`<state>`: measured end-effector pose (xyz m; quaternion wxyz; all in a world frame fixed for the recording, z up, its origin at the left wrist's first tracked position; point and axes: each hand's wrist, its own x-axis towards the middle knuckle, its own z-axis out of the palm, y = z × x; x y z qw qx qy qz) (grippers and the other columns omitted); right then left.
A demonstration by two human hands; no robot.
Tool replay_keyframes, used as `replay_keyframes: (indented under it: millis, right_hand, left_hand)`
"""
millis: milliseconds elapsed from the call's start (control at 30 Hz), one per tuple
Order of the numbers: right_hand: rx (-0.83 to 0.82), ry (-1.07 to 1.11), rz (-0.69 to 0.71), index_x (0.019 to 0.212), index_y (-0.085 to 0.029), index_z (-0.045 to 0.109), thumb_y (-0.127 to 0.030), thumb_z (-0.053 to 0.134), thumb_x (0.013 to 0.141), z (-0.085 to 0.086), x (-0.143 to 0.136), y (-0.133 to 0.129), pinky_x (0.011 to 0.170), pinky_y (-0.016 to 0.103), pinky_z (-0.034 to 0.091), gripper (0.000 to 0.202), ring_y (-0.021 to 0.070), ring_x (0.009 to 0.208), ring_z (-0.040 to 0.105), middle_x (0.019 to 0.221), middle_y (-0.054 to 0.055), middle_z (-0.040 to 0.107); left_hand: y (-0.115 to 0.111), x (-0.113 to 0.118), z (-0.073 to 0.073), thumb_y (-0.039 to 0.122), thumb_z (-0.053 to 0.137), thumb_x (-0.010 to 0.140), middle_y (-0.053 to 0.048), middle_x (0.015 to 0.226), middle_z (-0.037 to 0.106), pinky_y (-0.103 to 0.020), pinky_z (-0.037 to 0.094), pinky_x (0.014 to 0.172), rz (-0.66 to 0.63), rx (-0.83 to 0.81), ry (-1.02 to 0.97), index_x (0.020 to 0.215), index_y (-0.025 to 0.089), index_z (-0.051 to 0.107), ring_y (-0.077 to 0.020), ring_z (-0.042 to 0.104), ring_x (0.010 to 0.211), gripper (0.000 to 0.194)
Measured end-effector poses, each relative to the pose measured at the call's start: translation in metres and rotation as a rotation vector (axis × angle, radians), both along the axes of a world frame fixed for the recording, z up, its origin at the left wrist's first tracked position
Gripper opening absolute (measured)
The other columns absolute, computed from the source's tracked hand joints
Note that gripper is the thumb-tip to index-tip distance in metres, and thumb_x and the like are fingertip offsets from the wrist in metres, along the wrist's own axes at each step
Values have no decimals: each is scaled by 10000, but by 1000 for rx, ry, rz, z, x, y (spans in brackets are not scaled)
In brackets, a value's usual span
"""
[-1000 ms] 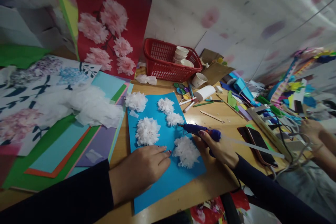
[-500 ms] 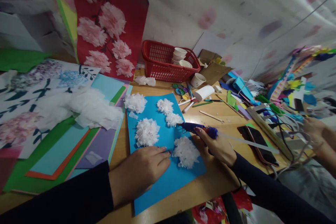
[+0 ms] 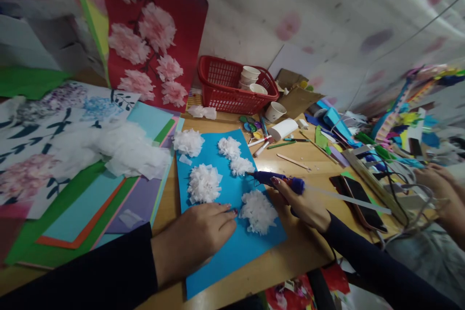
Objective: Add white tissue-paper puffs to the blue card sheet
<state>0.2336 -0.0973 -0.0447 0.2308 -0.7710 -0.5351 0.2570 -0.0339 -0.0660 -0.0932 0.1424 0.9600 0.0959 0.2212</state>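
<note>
A bright blue sheet (image 3: 218, 264) lies on the table with several white tissue-paper flowers (image 3: 204, 182) on it. My left hand (image 3: 199, 232) rests on the sheet, fingers stretched out and lying on it beside the lower right flower (image 3: 258, 211). In my right hand (image 3: 303, 203) is a blue glue gun (image 3: 271, 178), with a long clear glue stick (image 3: 348, 197) sticking out of its back. The gun's nozzle points left, at the edge of a small white flower (image 3: 241, 165) near the sheet's right edge.
White tissue (image 3: 131, 147) and coloured paper (image 3: 83, 208) lie to the left. Behind stand a red flower picture (image 3: 181, 24) and a red basket (image 3: 232, 99) with paper cups. Pens (image 3: 281, 144), phones (image 3: 363, 201) and cables lie right, near another person's hands (image 3: 436, 186).
The whole view has shifted very slightly. My left hand stays on the sheet, and the glue gun keeps its place by the small flower. The other person's hands have moved a little.
</note>
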Motion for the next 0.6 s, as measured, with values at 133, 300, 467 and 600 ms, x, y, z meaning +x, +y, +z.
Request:
replay_keyframes:
  millis: [133,300,467,600]
  right_hand:
    - [-8,-3,55,562,-165,531,-640,496,772,5,0,0,420,236,291,521,90,437,378,464,-32,401]
    - [19,8,119,631,-153,601,-610,498,789,18,-8,3,411,227,307,494,88,443,377,488,-22,436]
    - [25,-9,117,636,-155,599,-595,491,804,12,-5,2,394,222,273,484,82,438,337,474,-32,402]
    - [28,-23,58,556,-174,506,-631,481,791,3,2,-1,420,235,303,515,92,438,375,462,-31,404]
  left_hand:
    - [0,0,0,53,493,800,-120,1177,643,-374,484,961,0,-5,-2,1129,82,568,-234,587,1110,339]
    - [0,1,-1,49,493,801,-133,1182,639,-378,486,953,2,-7,1,1138,82,565,-230,583,1118,346]
    - [-1,2,-2,55,496,808,-122,1179,642,-371,482,961,4,-12,-16,1130,88,567,-223,584,1114,331]
    - [-1,1,-2,43,495,789,-119,1176,644,-371,490,954,4,-12,-11,1122,80,572,-233,588,1108,344]
